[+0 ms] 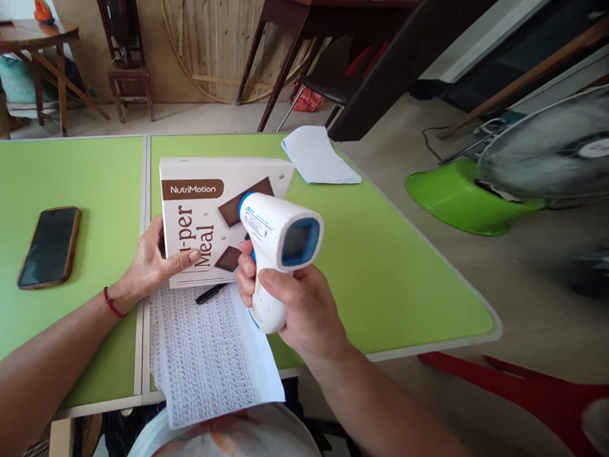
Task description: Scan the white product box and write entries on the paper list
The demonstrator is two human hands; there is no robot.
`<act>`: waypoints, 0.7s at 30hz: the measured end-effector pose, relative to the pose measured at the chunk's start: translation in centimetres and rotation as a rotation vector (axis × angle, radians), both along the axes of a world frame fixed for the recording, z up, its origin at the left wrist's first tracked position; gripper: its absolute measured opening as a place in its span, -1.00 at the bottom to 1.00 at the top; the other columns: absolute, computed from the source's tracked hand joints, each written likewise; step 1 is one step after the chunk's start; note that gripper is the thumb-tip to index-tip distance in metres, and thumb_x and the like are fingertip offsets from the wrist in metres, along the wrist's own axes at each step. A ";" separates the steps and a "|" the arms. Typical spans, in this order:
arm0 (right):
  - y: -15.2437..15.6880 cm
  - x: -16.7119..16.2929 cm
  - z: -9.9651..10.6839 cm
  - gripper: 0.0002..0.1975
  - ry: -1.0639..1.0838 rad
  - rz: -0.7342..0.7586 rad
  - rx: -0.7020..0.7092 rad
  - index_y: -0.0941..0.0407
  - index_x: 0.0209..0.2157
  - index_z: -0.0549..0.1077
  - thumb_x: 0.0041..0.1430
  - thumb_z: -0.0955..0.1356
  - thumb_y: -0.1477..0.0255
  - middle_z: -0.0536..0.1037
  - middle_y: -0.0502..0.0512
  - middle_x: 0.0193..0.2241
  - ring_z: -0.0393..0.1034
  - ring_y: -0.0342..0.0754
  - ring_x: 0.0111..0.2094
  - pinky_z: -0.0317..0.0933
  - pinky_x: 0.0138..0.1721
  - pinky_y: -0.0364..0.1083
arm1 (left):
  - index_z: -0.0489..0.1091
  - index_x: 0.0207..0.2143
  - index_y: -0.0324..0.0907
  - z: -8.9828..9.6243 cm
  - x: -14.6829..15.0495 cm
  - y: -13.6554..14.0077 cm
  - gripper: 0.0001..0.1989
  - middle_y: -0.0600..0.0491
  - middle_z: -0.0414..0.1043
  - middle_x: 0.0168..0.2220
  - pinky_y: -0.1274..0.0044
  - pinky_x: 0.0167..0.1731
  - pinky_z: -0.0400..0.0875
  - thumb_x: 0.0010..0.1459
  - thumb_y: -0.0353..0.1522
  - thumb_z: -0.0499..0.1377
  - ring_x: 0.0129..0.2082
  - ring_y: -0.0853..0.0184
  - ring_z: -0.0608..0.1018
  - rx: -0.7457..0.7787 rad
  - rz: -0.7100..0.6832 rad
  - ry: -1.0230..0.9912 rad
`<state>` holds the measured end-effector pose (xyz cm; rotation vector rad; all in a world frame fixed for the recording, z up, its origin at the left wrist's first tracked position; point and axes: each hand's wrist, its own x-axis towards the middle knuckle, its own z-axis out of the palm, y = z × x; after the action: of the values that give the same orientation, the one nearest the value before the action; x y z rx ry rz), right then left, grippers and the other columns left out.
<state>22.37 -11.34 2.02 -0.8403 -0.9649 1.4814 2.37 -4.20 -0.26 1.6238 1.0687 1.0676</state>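
My left hand (pixel 159 259) grips the lower left side of a white box (pixel 190 166) printed "NutriMotion", with its thumb across the front. The box is held up off the green table, its printed face toward me. In my right hand (pixel 304 298) is a white and blue infrared thermometer (pixel 271 231), fingers wrapped round its handle. Its front end points at the box, and its dark screen faces me. Below the box lie sheets of paper (pixel 204 362) covered in handwriting, overhanging the table edge. A black pen (pixel 210 293) rests on them, partly hidden.
On the left of the green table (pixel 404 285) lies a phone (pixel 49 247) in a brown case. Folded white paper (pixel 320 155) sits at the far edge. Beyond the table's right side are a fan (pixel 552 146), a green plastic stool (pixel 466 197) and a red chair (pixel 518 387).
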 end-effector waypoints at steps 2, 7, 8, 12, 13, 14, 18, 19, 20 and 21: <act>0.1 0.0 0.0 -0.76 0.007 0.003 -0.014 0.07 -0.24 0.47 0.03 0.44 0.30 0.35 -0.02 -0.42 0.21 -0.19 -0.52 0.17 -0.54 -0.14 | 0.31 -0.08 -0.21 0.0 0.0 0.1 -0.38 -0.15 0.46 -0.12 0.18 -0.24 0.48 -0.08 -0.04 0.36 -0.14 -0.01 0.51 -0.001 -0.007 0.009; 0.7 -0.3 0.0 -0.75 0.029 0.047 -0.009 0.07 -0.23 0.45 0.05 0.43 0.28 0.33 -0.05 -0.46 0.20 -0.19 -0.53 0.14 -0.53 -0.14 | 0.32 -0.12 -0.22 0.2 0.2 0.2 -0.41 -0.16 0.46 -0.13 0.19 -0.24 0.48 -0.06 -0.03 0.35 -0.16 0.00 0.52 0.002 -0.017 -0.001; 0.8 -0.4 0.0 -0.76 0.025 0.062 -0.004 0.07 -0.23 0.44 0.07 0.42 0.28 0.33 -0.05 -0.48 0.19 -0.19 -0.53 0.13 -0.52 -0.13 | 0.32 -0.12 -0.21 0.2 0.3 0.2 -0.42 -0.15 0.47 -0.13 0.20 -0.24 0.49 -0.06 -0.04 0.35 -0.15 0.00 0.52 0.003 -0.025 -0.016; 1.0 -0.5 -0.3 -0.81 -0.010 0.085 0.025 0.06 -0.25 0.40 0.11 0.39 0.30 0.33 -0.07 -0.51 0.19 -0.17 -0.53 0.09 -0.51 -0.12 | 0.32 -0.10 -0.17 0.4 0.3 0.1 -0.49 -0.10 0.48 -0.16 0.19 -0.20 0.48 -0.01 -0.09 0.34 -0.14 0.01 0.52 0.029 -0.073 -0.052; 1.0 -0.6 -0.3 -0.80 -0.016 0.086 0.028 0.06 -0.25 0.40 0.11 0.39 0.29 0.33 -0.07 -0.52 0.18 -0.17 -0.54 0.09 -0.51 -0.12 | 0.32 -0.10 -0.17 0.4 0.3 0.2 -0.49 -0.10 0.48 -0.16 0.18 -0.20 0.48 0.00 -0.10 0.34 -0.14 0.01 0.52 0.033 -0.083 -0.054; 1.0 -0.7 -0.3 -0.80 -0.018 0.087 0.026 0.06 -0.26 0.39 0.10 0.39 0.28 0.33 -0.07 -0.52 0.17 -0.17 -0.54 0.08 -0.52 -0.12 | 0.31 -0.09 -0.17 0.4 0.2 0.2 -0.49 -0.10 0.48 -0.16 0.19 -0.20 0.49 0.00 -0.11 0.34 -0.14 0.01 0.53 0.033 -0.088 -0.056; 1.0 -1.1 -0.3 -0.79 -0.001 0.092 0.018 0.05 -0.28 0.38 0.09 0.39 0.25 0.32 -0.07 -0.54 0.17 -0.16 -0.55 0.09 -0.52 -0.11 | 0.30 -0.06 -0.17 0.2 0.0 0.3 -0.48 -0.11 0.47 -0.12 0.21 -0.22 0.50 0.00 -0.13 0.35 -0.15 0.02 0.53 0.021 -0.109 -0.072; 1.0 -1.2 -0.3 -0.79 0.004 0.091 0.021 0.05 -0.27 0.38 0.10 0.39 0.25 0.32 -0.08 -0.54 0.17 -0.16 -0.55 0.09 -0.51 -0.11 | 0.30 -0.07 -0.17 0.1 0.0 0.4 -0.48 -0.11 0.47 -0.12 0.22 -0.23 0.51 0.00 -0.13 0.35 -0.15 0.03 0.53 0.023 -0.103 -0.072; 1.1 -1.3 -0.3 -0.79 0.012 0.092 0.027 0.05 -0.27 0.38 0.10 0.39 0.25 0.33 -0.08 -0.54 0.17 -0.16 -0.55 0.09 -0.51 -0.11 | 0.30 -0.08 -0.17 0.1 0.0 0.4 -0.48 -0.11 0.48 -0.12 0.22 -0.24 0.51 -0.01 -0.13 0.36 -0.16 0.03 0.53 0.024 -0.096 -0.071; 1.1 -1.4 -0.3 -0.79 0.020 0.095 0.038 0.04 -0.26 0.38 0.10 0.39 0.25 0.33 -0.08 -0.54 0.18 -0.16 -0.55 0.10 -0.51 -0.10 | 0.31 -0.08 -0.18 0.0 -0.1 0.4 -0.47 -0.11 0.48 -0.13 0.23 -0.25 0.51 -0.02 -0.13 0.36 -0.16 0.03 0.54 0.022 -0.087 -0.068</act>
<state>20.93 -10.27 1.70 -0.7602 -1.0271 1.5450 2.30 -3.78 -0.25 1.6250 0.9365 1.0718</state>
